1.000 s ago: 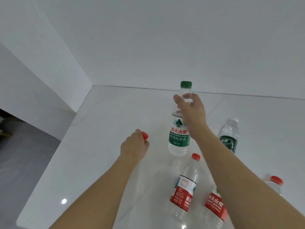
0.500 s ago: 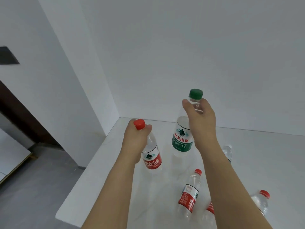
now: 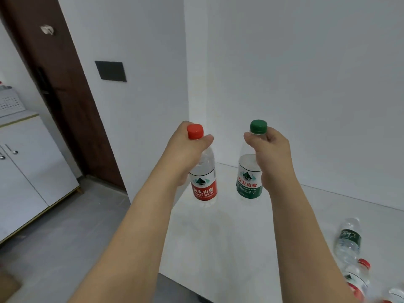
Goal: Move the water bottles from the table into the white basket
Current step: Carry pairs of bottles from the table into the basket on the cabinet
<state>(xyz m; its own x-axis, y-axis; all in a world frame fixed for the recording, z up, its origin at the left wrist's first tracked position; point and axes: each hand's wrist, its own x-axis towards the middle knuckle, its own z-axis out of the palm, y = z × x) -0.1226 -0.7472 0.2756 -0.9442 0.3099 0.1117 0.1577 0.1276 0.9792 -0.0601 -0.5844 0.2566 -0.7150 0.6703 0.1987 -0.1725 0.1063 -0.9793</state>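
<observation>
My left hand (image 3: 185, 152) grips the neck of a red-capped, red-labelled water bottle (image 3: 203, 184), held upright in the air above the table's left end. My right hand (image 3: 271, 154) grips the neck of a green-capped, green-labelled bottle (image 3: 249, 182), also upright and lifted. On the white table (image 3: 229, 248) at the lower right stand a dark-green-labelled bottle (image 3: 348, 239) and a red-capped bottle (image 3: 358, 278), partly cut off by the frame. A white perforated basket (image 3: 9, 103) shows at the far left on a cabinet.
A white cabinet (image 3: 28, 171) stands at the left beside a dark brown door (image 3: 65, 84). Grey floor (image 3: 54, 237) lies between cabinet and table. White walls close the table's back and left corner. A black panel (image 3: 110, 71) hangs on the wall.
Both hands have lifted their bottles higher off the table. My view has turned left, bringing the door, cabinet and basket into sight and pushing the remaining bottles to the lower right.
</observation>
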